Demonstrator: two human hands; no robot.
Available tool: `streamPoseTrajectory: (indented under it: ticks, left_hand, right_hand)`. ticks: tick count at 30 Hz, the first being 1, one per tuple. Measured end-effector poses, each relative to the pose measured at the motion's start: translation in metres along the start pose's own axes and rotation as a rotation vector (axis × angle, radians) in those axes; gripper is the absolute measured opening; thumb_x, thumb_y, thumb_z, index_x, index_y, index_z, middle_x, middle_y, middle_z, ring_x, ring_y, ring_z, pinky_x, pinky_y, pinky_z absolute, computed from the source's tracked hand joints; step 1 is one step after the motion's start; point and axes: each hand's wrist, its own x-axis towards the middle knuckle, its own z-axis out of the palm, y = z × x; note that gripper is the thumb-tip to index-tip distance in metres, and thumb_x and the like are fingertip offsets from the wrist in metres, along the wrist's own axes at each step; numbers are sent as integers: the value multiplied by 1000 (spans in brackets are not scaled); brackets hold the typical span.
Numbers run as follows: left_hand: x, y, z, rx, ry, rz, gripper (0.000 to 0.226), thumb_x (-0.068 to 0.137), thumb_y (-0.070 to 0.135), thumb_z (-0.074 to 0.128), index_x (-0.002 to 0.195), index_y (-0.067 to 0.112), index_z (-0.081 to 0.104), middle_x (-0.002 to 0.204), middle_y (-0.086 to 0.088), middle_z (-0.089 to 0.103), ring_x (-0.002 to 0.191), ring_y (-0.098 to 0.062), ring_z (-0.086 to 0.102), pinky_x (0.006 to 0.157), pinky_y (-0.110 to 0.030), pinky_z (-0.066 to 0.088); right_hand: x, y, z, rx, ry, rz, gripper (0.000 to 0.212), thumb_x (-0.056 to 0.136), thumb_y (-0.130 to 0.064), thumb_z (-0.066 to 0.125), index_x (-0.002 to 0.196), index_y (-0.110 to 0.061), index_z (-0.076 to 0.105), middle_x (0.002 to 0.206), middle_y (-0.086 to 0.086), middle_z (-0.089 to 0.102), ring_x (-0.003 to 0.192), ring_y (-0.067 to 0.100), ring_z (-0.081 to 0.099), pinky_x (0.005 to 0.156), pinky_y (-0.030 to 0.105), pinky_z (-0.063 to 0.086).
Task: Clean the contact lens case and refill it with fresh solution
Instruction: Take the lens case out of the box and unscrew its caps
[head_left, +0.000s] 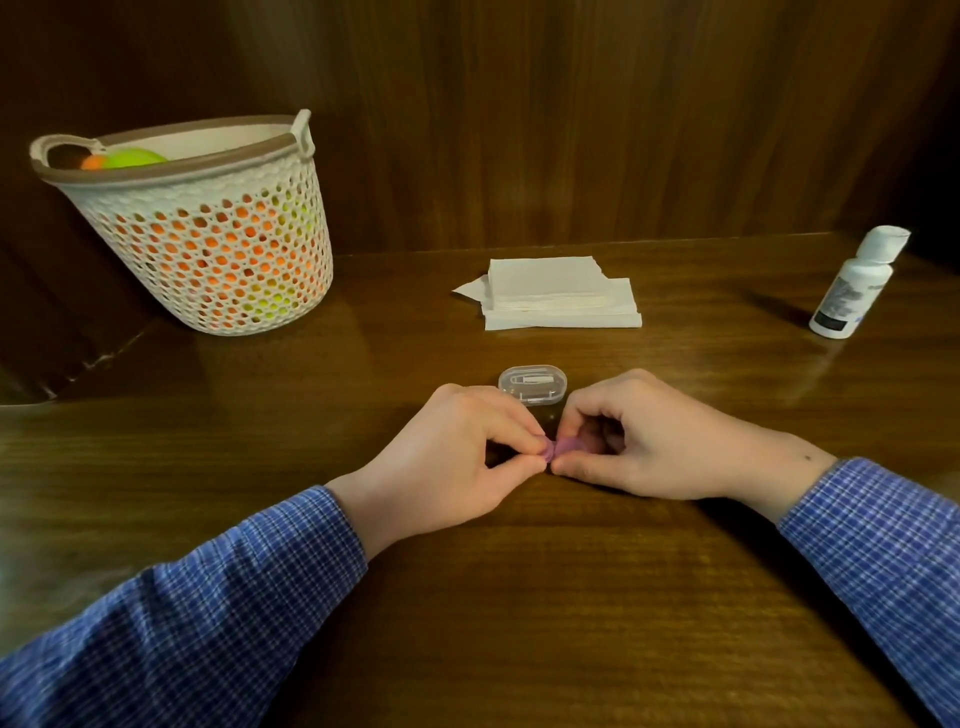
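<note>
Where the 2 hands meet on the wooden table (519, 597), a small purple lens case (723, 448) is pinched between thumb and fingertips of the left hand (457, 457) and the right hand (644, 441). Just behind them, a clear plastic box (532, 383) is seen. Farther back, folded tissues (556, 293) are stacked; a white solution bottle (854, 283) is stood far right, a mesh basket (208, 234) far left.
</note>
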Motion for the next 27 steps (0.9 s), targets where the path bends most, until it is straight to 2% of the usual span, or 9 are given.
streamPoseTrajectory:
  ticks: [3,5,12,15,19,22,27]
  left_hand:
    - [-2,-3,0,-9,28,29,15,90,25,79,104,21,83,101,11,78,96,-2,70,85,-25,59]
    - [-2,-4,0,-7,41,49,13,90,23,81,101,19,84,98,9,78,93,-3,71,82,-25,59]
    - [-1,-2,-2,-22,18,55,12,89,20,81,101,18,83,98,8,78,94,-3,71,84,-23,58]
    - [0,-2,-2,-22,19,53,13,89,21,80,101,18,83,98,9,79,94,-3,71,85,-22,58]
    - [-1,-2,-3,-32,21,37,14,89,22,80,101,18,83,99,9,79,95,-3,71,84,-24,58]
    - [0,-2,-2,-38,22,30,14,88,22,81,101,19,83,99,10,78,95,-2,71,84,-25,59]
    - [0,-3,-2,-40,21,26,14,88,23,80,101,20,83,98,11,78,94,-2,71,83,-24,59]
  right_hand:
    - [-3,1,2,-103,44,-23,26,82,-64,66,91,-40,68,83,-18,64,82,3,62,62,15,51]
    - [-4,1,4,-130,104,-29,28,80,-65,66,94,-41,67,88,-21,61,86,3,61,65,17,52]
    - [-4,-4,8,-6,166,5,17,77,-53,75,83,-38,71,86,-18,68,85,5,65,72,25,57]
    - [-3,-3,7,44,166,44,13,76,-46,82,83,-38,74,86,-19,71,85,3,67,71,22,57]
    - [-3,-3,5,96,143,73,18,77,-37,85,91,-38,73,93,-23,71,86,3,68,73,21,58]
    - [-4,-4,5,114,140,80,27,78,-34,86,100,-38,71,93,-20,71,86,5,68,75,22,59]
    - [-4,-5,6,40,188,69,30,77,-43,85,100,-32,71,90,-16,70,86,5,66,71,21,57]
